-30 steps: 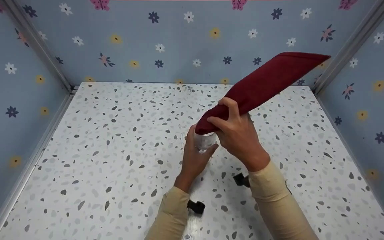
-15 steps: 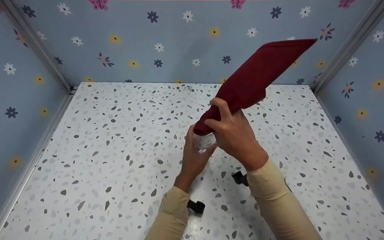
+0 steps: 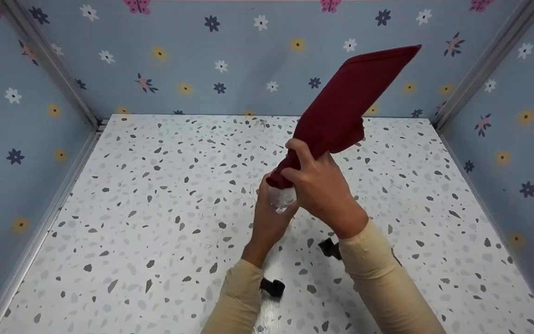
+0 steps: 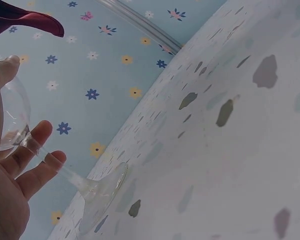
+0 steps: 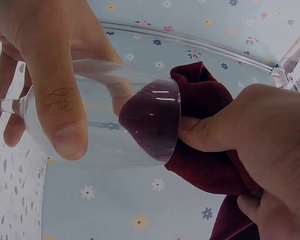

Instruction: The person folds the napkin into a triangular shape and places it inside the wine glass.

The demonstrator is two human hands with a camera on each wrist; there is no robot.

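A clear stemmed wine glass [image 5: 102, 137] is held around its bowl by my left hand [image 3: 269, 222]. In the left wrist view its foot [image 4: 102, 195] is close over the table, and two fingers lie along the stem. My right hand [image 3: 327, 197] grips a dark red cloth [image 3: 334, 104] bunched near its lower end. One corner of the cloth reaches inside the bowl, and the right thumb [image 5: 205, 132] presses at the rim. The rest of the cloth stands up toward the upper right in the head view.
The white speckled table [image 3: 155, 222] spreads beneath both hands. Blue flower-patterned panels [image 3: 248, 55] rise at its back, left and right. A black wrist-camera mount [image 3: 274, 288] sticks out from the left wrist and another [image 3: 328, 248] from the right.
My right hand has shifted slightly left. The cloth's free end has swung up and to the left, and the cloth is more bunched. My left hand and the glass have barely moved.
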